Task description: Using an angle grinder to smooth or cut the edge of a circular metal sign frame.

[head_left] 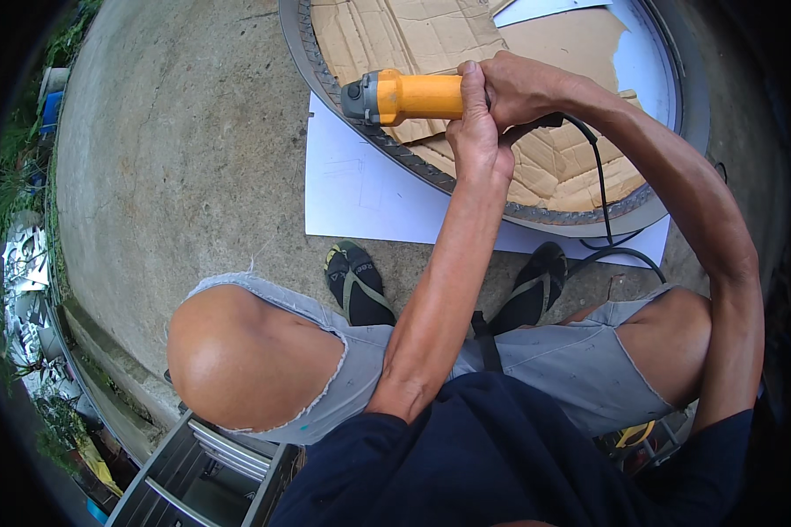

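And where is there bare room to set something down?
Widest free patch: the concrete floor, between the plants and the white sheet. The sheet's left corner, beside the round frame, is nearly bare. Crowded: around the power tool, left hand, right hand and cord.

Under even daylight, a stained grey concrete floor (193, 132) spreads out; green plants (13, 189) and a low kerb (114, 369) edge its left.
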A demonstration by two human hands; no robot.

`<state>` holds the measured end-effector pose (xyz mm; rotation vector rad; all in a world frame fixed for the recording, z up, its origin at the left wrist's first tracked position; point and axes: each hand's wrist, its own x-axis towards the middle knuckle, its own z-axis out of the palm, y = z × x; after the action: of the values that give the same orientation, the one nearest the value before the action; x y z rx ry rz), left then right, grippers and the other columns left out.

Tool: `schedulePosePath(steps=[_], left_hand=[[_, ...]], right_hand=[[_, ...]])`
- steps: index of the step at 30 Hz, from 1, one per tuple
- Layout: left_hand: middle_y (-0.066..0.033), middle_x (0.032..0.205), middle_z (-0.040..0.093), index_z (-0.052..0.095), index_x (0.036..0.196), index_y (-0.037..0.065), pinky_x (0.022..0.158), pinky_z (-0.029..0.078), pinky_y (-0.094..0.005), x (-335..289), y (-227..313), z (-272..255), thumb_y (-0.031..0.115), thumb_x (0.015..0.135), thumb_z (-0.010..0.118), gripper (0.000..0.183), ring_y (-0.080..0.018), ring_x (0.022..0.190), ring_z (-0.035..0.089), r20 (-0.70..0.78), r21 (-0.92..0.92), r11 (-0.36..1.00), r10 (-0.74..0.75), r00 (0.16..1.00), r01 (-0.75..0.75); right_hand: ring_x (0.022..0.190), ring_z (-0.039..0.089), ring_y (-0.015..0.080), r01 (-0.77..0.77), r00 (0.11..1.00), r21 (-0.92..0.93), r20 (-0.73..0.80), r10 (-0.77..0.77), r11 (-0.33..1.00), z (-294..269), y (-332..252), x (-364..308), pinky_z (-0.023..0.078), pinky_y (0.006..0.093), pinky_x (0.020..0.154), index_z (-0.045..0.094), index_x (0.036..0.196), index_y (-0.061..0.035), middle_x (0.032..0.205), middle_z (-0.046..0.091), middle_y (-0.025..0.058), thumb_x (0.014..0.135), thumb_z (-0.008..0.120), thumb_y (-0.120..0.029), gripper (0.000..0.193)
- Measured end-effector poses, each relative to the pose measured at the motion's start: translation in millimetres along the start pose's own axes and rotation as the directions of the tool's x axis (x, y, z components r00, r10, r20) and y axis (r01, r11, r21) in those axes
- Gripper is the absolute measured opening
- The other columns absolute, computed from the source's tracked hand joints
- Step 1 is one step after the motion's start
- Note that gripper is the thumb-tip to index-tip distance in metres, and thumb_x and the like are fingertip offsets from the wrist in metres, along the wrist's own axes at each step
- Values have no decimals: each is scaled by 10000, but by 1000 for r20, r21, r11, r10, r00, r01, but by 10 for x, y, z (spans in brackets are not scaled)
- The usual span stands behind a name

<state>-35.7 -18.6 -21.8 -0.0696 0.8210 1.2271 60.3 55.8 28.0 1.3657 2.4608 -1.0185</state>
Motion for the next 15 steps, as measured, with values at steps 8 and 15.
schedulePosePath(steps=[8, 15], left_hand=[[-130, 1306, 589, 477, 1378, -20, 1034, 543, -451, -46, -18, 18, 473, 889, 774, 756, -242, 1209, 601, -1, -27, 1000, -4, 1000, 4], [-198, 1312, 561, 410, 1411, 24, 938, 536, -696, -26, -12, 16, 609, 924, 651, 798, -362, 1192, 616, 21, 80, 997, -21, 1000, 19]], right_hand=[[677, 705, 356, 8, 1000, -50, 22, -7, 999, -102, -96, -88, 573, 448, 676, 692, 1006, 37, 729, 703, 206, 735, 738, -239, 389], [679, 714, 361, -50, 996, 17, 68, 49, 999, -192, -210, -140, 576, 438, 662, 712, 907, 54, 741, 709, 229, 726, 730, -233, 340]])
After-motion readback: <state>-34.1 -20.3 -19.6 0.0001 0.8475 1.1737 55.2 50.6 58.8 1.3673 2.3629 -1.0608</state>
